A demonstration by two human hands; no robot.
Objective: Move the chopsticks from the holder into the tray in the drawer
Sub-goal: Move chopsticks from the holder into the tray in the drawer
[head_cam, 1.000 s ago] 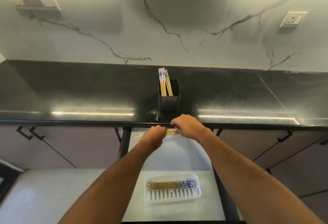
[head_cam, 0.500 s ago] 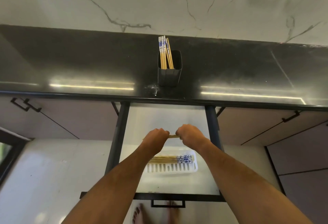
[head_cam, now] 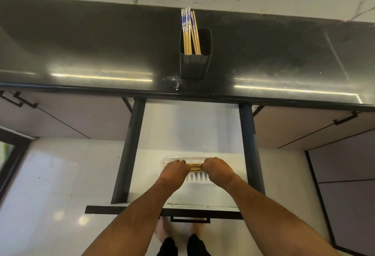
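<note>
Low in the middle of the frame, the left hand [head_cam: 174, 169] and right hand [head_cam: 215, 168] each curl round one end of a bundle of chopsticks [head_cam: 194, 167]. Its long axis runs left to right, matching the white tray [head_cam: 197, 179] in the open drawer [head_cam: 188, 130] directly beneath. More chopsticks [head_cam: 189, 30] stand in the holder [head_cam: 194, 64] at upper centre.

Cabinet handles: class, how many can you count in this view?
4: two handles at the upper left, one at the right, one on the drawer front below the arms. Others may lie outside the frame.
</note>
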